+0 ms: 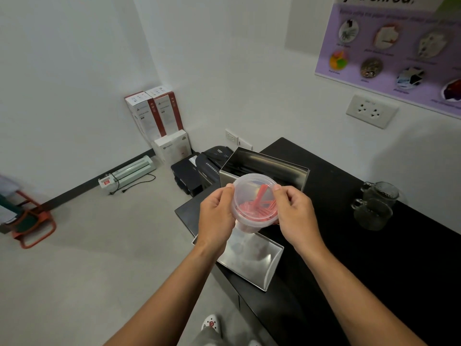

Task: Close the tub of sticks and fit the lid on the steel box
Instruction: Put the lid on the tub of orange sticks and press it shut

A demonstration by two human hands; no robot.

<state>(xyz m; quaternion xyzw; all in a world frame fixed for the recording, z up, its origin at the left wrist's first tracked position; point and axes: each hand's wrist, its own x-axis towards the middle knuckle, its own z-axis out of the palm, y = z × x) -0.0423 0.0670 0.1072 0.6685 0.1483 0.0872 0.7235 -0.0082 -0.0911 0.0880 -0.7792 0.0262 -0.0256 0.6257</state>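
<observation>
Steel lid [249, 260] lies nearest on the black desk [349, 245], hollow side up, by the desk's near-left corner. Above it both hands hold a clear round tub [254, 201] in the air, pink-red sticks [259, 199] showing through its clear top. The left hand [217, 216] curls round the tub's left side, thumb tip on the upper rim; the right hand [296, 216] clasps the right side the same way, fingers wrapped beneath. Just behind the tub the steel box [264, 168] stands open on the desk. Farther right two glass mugs [374, 206] sit together near the wall.
</observation>
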